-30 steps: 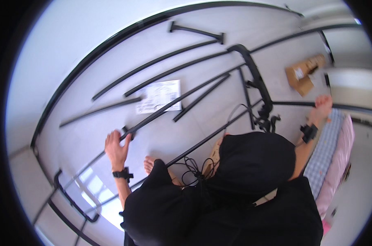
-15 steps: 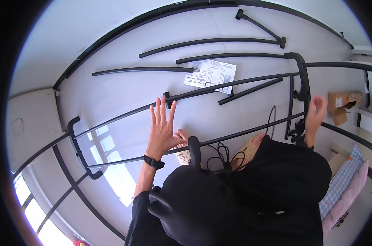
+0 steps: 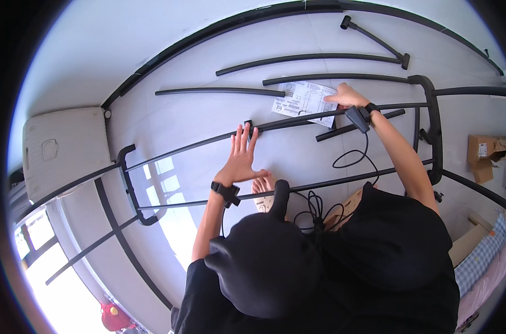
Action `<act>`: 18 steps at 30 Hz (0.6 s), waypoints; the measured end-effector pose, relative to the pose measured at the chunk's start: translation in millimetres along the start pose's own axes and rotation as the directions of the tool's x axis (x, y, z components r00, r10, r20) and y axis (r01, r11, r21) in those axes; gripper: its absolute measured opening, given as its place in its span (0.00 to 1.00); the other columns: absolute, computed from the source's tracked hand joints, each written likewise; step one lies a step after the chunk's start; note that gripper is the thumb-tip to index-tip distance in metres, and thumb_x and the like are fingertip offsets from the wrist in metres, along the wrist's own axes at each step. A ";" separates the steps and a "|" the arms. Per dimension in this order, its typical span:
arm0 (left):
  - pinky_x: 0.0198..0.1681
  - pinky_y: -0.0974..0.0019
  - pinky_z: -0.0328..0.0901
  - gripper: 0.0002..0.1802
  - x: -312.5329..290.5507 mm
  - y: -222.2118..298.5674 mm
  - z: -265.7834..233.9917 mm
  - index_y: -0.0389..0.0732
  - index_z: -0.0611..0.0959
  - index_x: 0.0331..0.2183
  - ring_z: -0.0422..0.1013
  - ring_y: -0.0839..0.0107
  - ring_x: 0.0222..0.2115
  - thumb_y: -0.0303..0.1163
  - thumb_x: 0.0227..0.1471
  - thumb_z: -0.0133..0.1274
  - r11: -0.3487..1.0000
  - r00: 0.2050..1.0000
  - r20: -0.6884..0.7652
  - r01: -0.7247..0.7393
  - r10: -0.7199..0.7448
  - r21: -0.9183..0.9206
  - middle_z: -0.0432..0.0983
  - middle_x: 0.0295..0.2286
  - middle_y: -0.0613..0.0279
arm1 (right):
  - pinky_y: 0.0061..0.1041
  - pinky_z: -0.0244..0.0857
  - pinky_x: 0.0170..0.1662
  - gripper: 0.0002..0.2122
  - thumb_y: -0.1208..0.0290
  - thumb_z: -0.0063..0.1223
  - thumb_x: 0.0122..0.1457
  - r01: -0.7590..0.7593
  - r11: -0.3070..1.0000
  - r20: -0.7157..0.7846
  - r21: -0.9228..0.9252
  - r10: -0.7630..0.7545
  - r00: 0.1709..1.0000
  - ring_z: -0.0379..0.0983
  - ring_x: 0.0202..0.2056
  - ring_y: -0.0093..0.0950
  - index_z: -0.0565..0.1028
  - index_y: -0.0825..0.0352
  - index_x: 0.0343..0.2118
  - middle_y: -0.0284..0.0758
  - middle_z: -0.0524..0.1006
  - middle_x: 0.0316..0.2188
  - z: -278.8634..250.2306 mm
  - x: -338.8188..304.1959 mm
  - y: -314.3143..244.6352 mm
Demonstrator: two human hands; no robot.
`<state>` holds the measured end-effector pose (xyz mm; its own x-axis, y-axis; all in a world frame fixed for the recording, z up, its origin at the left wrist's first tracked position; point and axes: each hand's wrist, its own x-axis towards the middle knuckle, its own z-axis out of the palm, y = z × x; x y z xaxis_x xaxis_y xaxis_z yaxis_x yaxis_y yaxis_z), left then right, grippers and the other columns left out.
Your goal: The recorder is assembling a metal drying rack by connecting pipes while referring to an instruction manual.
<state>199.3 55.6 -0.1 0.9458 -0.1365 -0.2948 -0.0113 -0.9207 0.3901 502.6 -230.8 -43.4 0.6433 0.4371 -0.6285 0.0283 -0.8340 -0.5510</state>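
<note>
A black metal tube frame [image 3: 364, 178], with two long rails and curved end pieces, spans the space before me. My left hand [image 3: 240, 158] is open, palm down with fingers spread, its fingertips by the far rail and a short black bracket [image 3: 248, 123]. Past that rail, a printed instruction sheet [image 3: 297, 103] lies on the floor. My right hand [image 3: 345, 97] reaches over the rail and has its fingers closed at the sheet's right edge; the grip is partly hidden. A small dark box [image 3: 357, 119] with a cable hangs at my right wrist.
Loose black tubes [image 3: 308, 57] lie beyond the frame, with a T-ended bar [image 3: 378, 42] at far right. An opened cardboard box [image 3: 481, 158] stands at the right, above checked bedding [image 3: 484, 256]. A pale folded panel [image 3: 60, 150] is at the left. Cables [image 3: 317, 211] lie by my feet.
My right hand has swung from the frame's right end, left and forward to the instruction sheet. My left hand stays spread near the far rail. The view has shifted left.
</note>
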 end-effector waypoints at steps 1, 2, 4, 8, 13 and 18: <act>0.67 0.39 0.30 0.71 2.5 0.3 -0.5 0.38 0.44 0.67 0.28 0.39 0.67 0.70 0.37 0.60 1.000 1.000 0.002 -0.007 0.007 -0.001 0.32 0.67 0.39 | 0.28 0.71 0.27 0.26 0.57 0.67 0.47 0.041 0.998 -0.026 0.046 -0.040 0.999 0.78 0.25 0.32 0.77 0.82 0.33 0.46 0.79 0.27 1.5 8.0 6.6; 0.67 0.38 0.30 0.71 3.2 2.1 -0.9 0.38 0.44 0.67 0.28 0.39 0.67 0.69 0.37 0.60 1.000 1.000 0.004 -0.016 0.016 -0.002 0.31 0.67 0.39 | 0.25 0.68 0.23 0.23 0.59 0.68 0.47 0.082 0.992 -0.055 0.091 -0.078 0.995 0.76 0.23 0.27 0.77 0.80 0.32 0.42 0.79 0.24 5.7 18.7 19.3; 0.66 0.37 0.31 0.71 3.1 5.1 -2.6 0.41 0.42 0.68 0.25 0.41 0.67 0.71 0.38 0.60 1.000 1.000 0.008 -0.007 0.007 0.003 0.29 0.67 0.40 | 0.24 0.68 0.22 0.17 0.64 0.66 0.50 0.069 0.986 -0.156 0.149 -0.046 0.987 0.75 0.22 0.25 0.79 0.77 0.33 0.39 0.79 0.25 11.9 36.7 28.4; 0.66 0.37 0.32 0.70 -1.2 5.8 0.6 0.41 0.44 0.68 0.28 0.41 0.67 0.69 0.37 0.60 0.999 0.999 0.021 0.049 -0.049 0.007 0.31 0.67 0.39 | 0.20 0.63 0.23 0.07 0.72 0.60 0.55 -0.030 0.791 0.050 0.611 -0.001 0.999 0.70 0.21 0.20 0.77 0.70 0.31 0.32 0.76 0.22 -9.1 43.1 35.0; 0.68 0.42 0.36 0.67 4.5 31.6 -6.3 0.37 0.47 0.67 0.33 0.38 0.67 0.60 0.38 0.63 0.997 0.997 -0.080 0.015 -0.009 0.071 0.38 0.66 0.37 | 0.15 0.57 0.27 0.12 0.69 0.51 0.61 0.194 0.799 -0.095 0.569 -0.171 0.981 0.66 0.25 0.14 0.76 0.71 0.43 0.28 0.75 0.27 -68.6 -48.5 13.5; 0.62 0.49 0.54 0.43 12.1 47.6 -28.4 0.30 0.62 0.60 0.60 0.45 0.58 0.43 0.51 0.60 0.927 0.947 -0.276 0.052 -0.164 -0.372 0.61 0.57 0.36 | 0.17 0.68 0.38 0.18 0.63 0.52 0.64 0.400 0.718 -0.256 0.570 -0.307 0.916 0.76 0.37 0.19 0.73 0.71 0.50 0.35 0.80 0.38 -69.0 -145.7 -25.3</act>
<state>219.4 20.6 39.7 0.9872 0.1222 -0.1023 0.1592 -0.7247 0.6704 461.0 -296.7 100.0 0.7768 0.5708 -0.2661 -0.1586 -0.2317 -0.9598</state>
